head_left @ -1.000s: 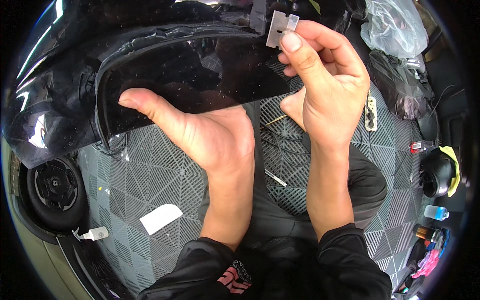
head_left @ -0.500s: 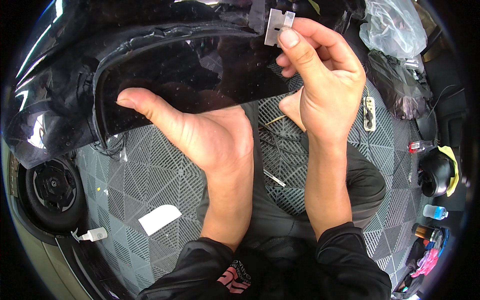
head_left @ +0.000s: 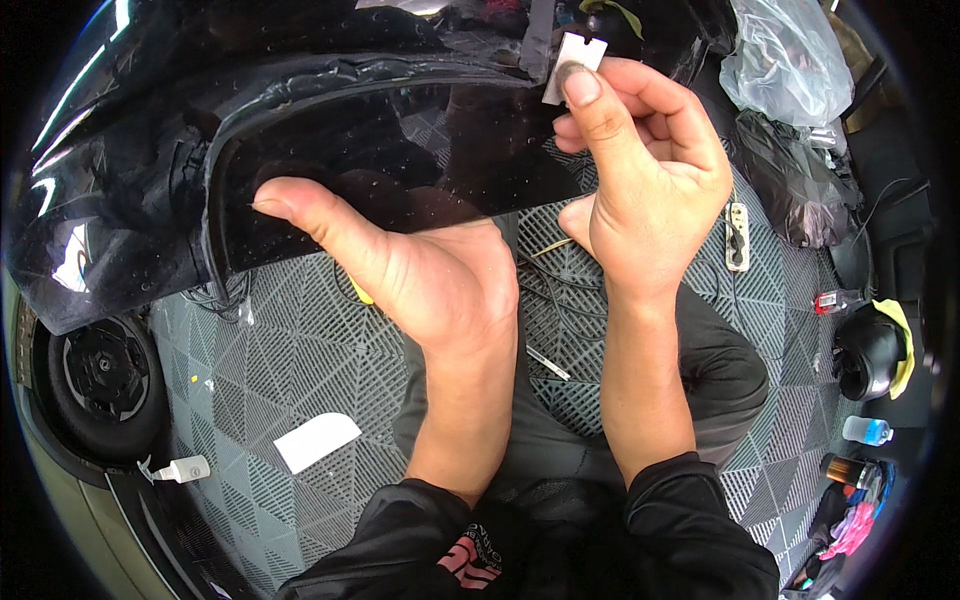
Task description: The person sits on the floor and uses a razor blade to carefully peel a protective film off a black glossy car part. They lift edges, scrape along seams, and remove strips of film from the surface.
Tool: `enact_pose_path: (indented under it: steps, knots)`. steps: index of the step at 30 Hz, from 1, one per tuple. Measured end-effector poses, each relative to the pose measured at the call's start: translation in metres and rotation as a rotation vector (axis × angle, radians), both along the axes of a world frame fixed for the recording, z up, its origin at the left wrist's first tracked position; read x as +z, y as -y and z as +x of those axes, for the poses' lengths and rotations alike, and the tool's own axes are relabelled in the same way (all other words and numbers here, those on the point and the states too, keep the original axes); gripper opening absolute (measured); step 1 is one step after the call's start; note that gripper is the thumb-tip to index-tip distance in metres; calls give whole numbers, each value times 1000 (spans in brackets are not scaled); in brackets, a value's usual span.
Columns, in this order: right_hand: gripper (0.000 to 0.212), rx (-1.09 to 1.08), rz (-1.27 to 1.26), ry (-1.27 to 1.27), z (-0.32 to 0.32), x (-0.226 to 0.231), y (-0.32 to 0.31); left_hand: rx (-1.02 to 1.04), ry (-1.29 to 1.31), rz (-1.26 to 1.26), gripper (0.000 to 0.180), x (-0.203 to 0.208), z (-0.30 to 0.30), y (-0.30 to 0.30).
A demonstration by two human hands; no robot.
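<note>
A glossy black car body panel (head_left: 330, 165) with small droplets or specks on it spans the upper left. Along its top edge runs a wrinkled strip of black film (head_left: 400, 66). My left hand (head_left: 430, 275) grips the panel's lower edge, thumb lying on the face and fingers hidden underneath. Between the thumb and fingers of my right hand (head_left: 655, 180) is a single-edge razor blade (head_left: 582, 52), tilted and close to the film's right end. Whether the blade touches the film I cannot tell.
Grey ridged tiles (head_left: 250, 360) cover the floor, with a white card (head_left: 318, 442), a spray bottle (head_left: 183, 469) and a slim knife (head_left: 547, 362). A wheel (head_left: 105, 375) stands left. Plastic bags (head_left: 790, 60), a power strip (head_left: 737, 240) and a water bottle (head_left: 867, 431) lie right.
The razor blade has tipped and turned in my right hand, and sits slightly lower. My left hand and the held panel edge have shifted a little to the right.
</note>
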State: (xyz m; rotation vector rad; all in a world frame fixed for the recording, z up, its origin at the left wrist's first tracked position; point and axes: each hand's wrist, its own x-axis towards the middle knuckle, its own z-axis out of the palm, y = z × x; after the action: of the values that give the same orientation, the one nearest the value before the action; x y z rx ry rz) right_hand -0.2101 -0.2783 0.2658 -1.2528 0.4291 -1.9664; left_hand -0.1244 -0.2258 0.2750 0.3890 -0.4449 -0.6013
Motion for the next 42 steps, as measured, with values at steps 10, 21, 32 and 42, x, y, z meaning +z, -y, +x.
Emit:
enact_pose_path:
  steps: [10, 21, 32, 42]
  knots:
    - [17, -4, 94, 3, 4, 8, -9, -29, 27, -43, 82, -5, 5, 3]
    - [16, -30, 47, -8, 8, 3, -5, 17, 56, -6, 87, -1, 7, 4]
    - [16, -129, 43, -41, 11, 6, -8, 25, 35, 7, 94, 4, -1, 2]
    - [13, -150, 122, -82, 10, 12, -14, 53, 69, 0, 76, -3, 5, 3]
